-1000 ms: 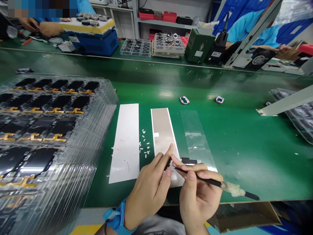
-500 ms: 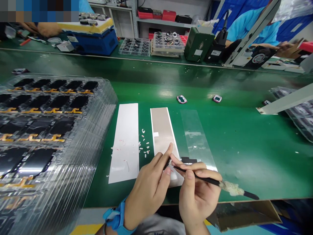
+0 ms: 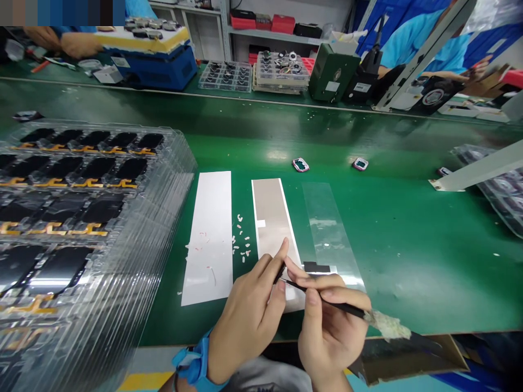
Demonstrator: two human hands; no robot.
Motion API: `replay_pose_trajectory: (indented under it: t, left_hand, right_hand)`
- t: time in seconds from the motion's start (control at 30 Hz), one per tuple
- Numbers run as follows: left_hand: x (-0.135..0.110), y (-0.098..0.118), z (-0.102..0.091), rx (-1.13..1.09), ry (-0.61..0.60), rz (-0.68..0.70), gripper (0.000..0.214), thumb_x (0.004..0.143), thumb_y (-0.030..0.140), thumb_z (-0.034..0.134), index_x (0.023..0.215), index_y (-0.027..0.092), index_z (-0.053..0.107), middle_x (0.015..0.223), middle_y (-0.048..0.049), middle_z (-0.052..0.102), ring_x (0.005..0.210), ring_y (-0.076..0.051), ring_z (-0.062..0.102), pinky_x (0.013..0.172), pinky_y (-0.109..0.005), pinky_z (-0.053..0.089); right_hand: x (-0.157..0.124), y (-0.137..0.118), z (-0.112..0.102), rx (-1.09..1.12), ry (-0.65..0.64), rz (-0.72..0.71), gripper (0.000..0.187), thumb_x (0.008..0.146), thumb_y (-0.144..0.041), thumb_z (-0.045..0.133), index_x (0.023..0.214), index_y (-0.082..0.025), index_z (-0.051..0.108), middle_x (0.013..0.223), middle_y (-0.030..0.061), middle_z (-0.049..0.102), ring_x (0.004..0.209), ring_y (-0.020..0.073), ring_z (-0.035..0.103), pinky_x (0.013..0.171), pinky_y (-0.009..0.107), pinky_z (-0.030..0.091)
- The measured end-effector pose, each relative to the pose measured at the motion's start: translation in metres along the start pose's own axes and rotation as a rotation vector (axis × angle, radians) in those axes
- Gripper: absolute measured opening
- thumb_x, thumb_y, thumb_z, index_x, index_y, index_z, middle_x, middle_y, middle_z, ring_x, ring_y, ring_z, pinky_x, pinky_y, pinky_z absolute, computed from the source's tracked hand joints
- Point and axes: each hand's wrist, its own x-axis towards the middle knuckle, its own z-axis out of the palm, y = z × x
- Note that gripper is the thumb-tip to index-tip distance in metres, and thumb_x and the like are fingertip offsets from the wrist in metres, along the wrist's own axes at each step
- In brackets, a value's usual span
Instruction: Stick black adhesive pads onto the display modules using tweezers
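Observation:
My left hand [image 3: 251, 316] pinches a small dark part [image 3: 280, 272] between thumb and fingers; most of it is hidden. In my right hand [image 3: 337, 326] is a pair of black tweezers [image 3: 347, 308], its rear wrapped in crumpled whitish tape. The tip meets the dark part near my left thumb. Both hands are over the near end of a beige strip with white edges [image 3: 270, 201]. A clear film strip [image 3: 327, 228] with a black patch lies to its right, and a white sheet [image 3: 210, 228] to its left.
Stacked clear trays [image 3: 163, 163] of black screens fill the left side. Small white scraps [image 3: 241, 239] lie between the sheets. Two small watch-like frames [image 3: 300, 165] sit farther back. A white metal post [image 3: 482, 163] slants in at right. Two co-workers are across the bench.
The tweezers have shifted slightly left, their tip now closer to the dark part, and their rear end has dipped. My left hand has barely moved.

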Motion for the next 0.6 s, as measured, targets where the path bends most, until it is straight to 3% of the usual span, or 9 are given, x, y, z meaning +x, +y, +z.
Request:
replay_pose_trajectory:
  t: [0.33, 0.5, 0.6]
  left_hand:
    - [0.001, -0.0009, 0.0, 0.005, 0.018, 0.045, 0.054, 0.106, 0.026, 0.032, 0.159, 0.03, 0.023, 0.112, -0.0072, 0.061, 0.098, -0.023, 0.063, 0.083, -0.037, 0.053]
    - [0.0021, -0.0025, 0.0014, 0.102, 0.034, 0.038, 0.056, 0.103, 0.022, 0.031, 0.158, 0.028, 0.025, 0.101, -0.0059, 0.063, 0.083, -0.022, 0.063, 0.07, -0.035, 0.054]
    - [0.0027, -0.0018, 0.0013, 0.101, 0.027, 0.029, 0.056, 0.102, 0.021, 0.031, 0.158, 0.027, 0.026, 0.101, -0.006, 0.063, 0.083, -0.021, 0.064, 0.072, -0.035, 0.055]
  right_hand:
    - [0.0004, -0.0004, -0.0029, 0.059, 0.019, 0.044, 0.025, 0.093, 0.003, 0.049, 0.102, -0.02, 0.051, 0.091, 0.0029, 0.067, 0.09, 0.015, 0.073, 0.085, 0.037, 0.066]
    - [-0.0001, -0.0035, -0.0027, 0.072, 0.0, 0.053, 0.027, 0.093, 0.004, 0.047, 0.103, -0.02, 0.05, 0.093, 0.0029, 0.066, 0.094, 0.0169, 0.074, 0.086, 0.039, 0.066]
    - [0.0, -0.0038, -0.0025, 0.038, -0.015, 0.01, 0.028, 0.091, 0.006, 0.049, 0.102, -0.02, 0.051, 0.092, 0.0034, 0.066, 0.095, 0.0182, 0.074, 0.081, 0.038, 0.067]
